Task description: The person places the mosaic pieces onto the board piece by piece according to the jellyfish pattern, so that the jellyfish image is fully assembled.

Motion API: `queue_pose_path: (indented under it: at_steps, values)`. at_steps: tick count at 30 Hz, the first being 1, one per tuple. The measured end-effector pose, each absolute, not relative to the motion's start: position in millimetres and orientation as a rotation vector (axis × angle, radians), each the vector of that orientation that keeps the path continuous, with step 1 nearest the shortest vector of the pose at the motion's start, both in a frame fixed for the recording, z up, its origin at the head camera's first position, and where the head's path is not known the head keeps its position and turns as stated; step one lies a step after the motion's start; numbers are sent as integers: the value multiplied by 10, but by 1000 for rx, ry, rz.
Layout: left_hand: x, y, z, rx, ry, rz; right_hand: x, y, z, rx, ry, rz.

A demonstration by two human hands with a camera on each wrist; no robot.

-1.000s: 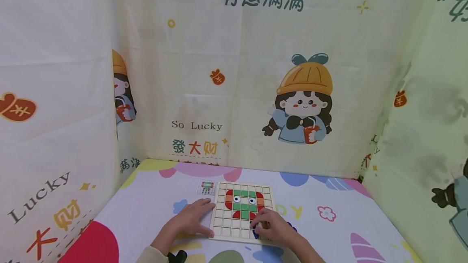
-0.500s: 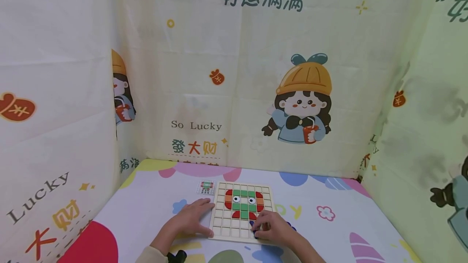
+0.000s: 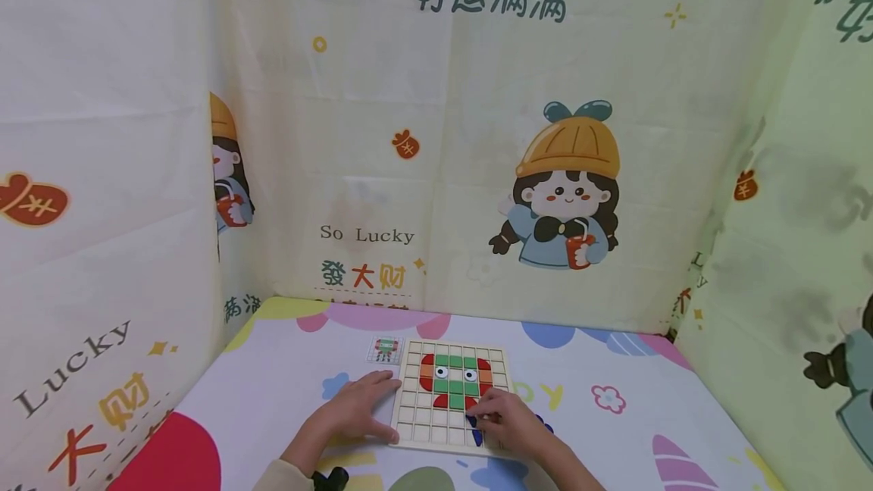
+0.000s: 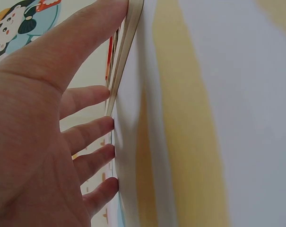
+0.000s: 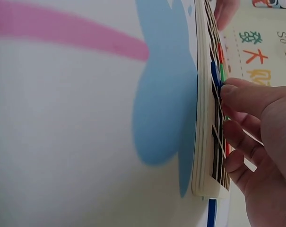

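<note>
A square wooden grid board [image 3: 423, 434] lies on the table, with red, orange and green tiles and two eye tiles [image 3: 442, 373] set in its cells. My left hand [image 3: 361, 404] rests at the board's left edge, thumb and fingertips touching the rim, as the left wrist view [image 4: 34, 123] also shows. Over the lower right cells, my right hand [image 3: 508, 419] pinches a small dark blue tile [image 5: 221, 86] between thumb and forefinger, mostly hidden by the fingertips. Just below them a blue tile [image 3: 477, 436] lies on the board.
A small printed pattern card [image 3: 386, 350] lies beside the board's upper left corner. More blue pieces [image 3: 546, 423] show at the board's right, partly behind my right hand. Printed cloth walls [image 3: 368, 195] stand around the table's back and sides.
My right fingers have shifted slightly up and away from the lower blue tile, leaving more of it showing on the board. The left hand has not moved.
</note>
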State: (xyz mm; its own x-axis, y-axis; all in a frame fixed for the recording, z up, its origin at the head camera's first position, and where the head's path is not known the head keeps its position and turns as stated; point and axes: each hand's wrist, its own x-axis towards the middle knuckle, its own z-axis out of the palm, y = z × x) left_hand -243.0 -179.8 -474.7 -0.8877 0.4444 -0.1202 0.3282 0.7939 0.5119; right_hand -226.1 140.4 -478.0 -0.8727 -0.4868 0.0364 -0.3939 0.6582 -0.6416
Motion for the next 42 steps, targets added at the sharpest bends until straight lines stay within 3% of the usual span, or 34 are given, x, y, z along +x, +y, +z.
queue_pose_path:
  at_steps: [28, 42]
  values:
    - [-2426, -1789, -4729, 607, 2751, 719, -2275, 1377, -4771, -621, 2796, -992]
    - [-2394, -1796, -4709, 634, 2771, 710, -2225, 1907, -4627, -547, 2938, -1006]
